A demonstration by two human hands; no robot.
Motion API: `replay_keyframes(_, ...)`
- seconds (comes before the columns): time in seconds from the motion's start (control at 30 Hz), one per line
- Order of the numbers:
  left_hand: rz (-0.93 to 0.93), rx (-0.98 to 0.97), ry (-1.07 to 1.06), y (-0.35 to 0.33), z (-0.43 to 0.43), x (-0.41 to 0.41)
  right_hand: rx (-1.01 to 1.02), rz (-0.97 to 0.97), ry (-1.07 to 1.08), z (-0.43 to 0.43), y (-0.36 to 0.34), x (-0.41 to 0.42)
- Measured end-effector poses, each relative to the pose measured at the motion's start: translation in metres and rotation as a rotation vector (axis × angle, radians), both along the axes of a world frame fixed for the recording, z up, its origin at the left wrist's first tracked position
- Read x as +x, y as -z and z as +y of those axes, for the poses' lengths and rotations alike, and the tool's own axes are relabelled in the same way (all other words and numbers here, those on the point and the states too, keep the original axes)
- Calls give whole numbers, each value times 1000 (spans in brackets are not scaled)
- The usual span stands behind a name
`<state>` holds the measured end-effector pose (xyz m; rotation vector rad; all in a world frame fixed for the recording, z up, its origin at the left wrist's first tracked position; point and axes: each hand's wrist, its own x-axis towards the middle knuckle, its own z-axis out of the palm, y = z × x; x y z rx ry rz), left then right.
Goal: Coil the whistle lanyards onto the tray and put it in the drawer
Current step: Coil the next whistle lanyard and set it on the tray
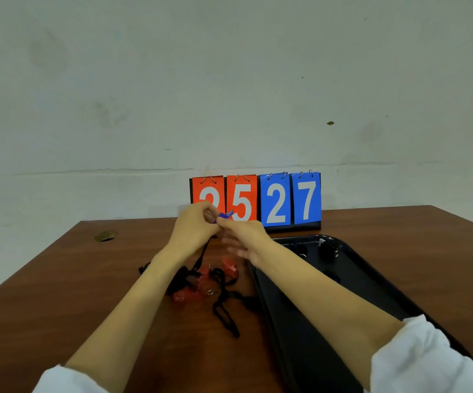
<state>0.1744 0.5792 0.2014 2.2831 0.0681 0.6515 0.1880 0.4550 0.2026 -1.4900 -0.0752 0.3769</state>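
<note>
Pinching a small blue plastic whistle (226, 215) above the far edge of the brown table (110, 279), left hand (195, 226) trails its black cord (202, 255), judged light, limp, best taken near the whistle; grip of right hand (243, 237) unclear.

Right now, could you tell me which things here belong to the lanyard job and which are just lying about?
Job: blue whistle held by left hand and right hand; red whistles with black lanyards; black tray.
Lying about: flip scoreboard; brass disc.

Your forearms reach forward, hands meeting. Your left hand (197, 222) curls round a blue whistle (226, 215); your right hand (245, 236) pinches it, other fingers splayed
</note>
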Motion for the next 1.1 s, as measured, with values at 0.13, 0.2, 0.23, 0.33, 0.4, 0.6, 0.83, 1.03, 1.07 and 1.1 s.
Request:
replay_keyframes(0.13,33,-127,189,-22,-16,-15,267,78,82,-15,-13,-4)
replay_keyframes(0.2,134,-184,273,-25,-18,-21,461,106,94,-27,-23,-6)
replay_keyframes(0.23,177,-210,309,-26,-18,-24,609,158,76,-34,-29,-7)
replay_keyframes(0.33,255,-273,296,-24,-13,-27,943,281,38,-62,-42,-8)
replay_keyframes(0.4,261,-316,246,-21,-6,-24,845,226,57,-82,-42,-4)
replay_keyframes(0.6,248,-324,151,-16,15,-18,-26,-215,206,-136,-22,0)
replay_keyframes(0.83,430,-174,125,-6,15,-22,-761,-605,359,-150,-1,-15)
replay_keyframes(1.03,358,-36,45,26,-2,-36,-754,-652,323,-149,1,-23)
replay_keyframes(1.07,400,35,63,30,-8,-42,-707,-659,299,-147,3,-25)
replay_keyframes(1.1,441,138,68,34,-12,-45,-662,-664,268,-145,5,-27)
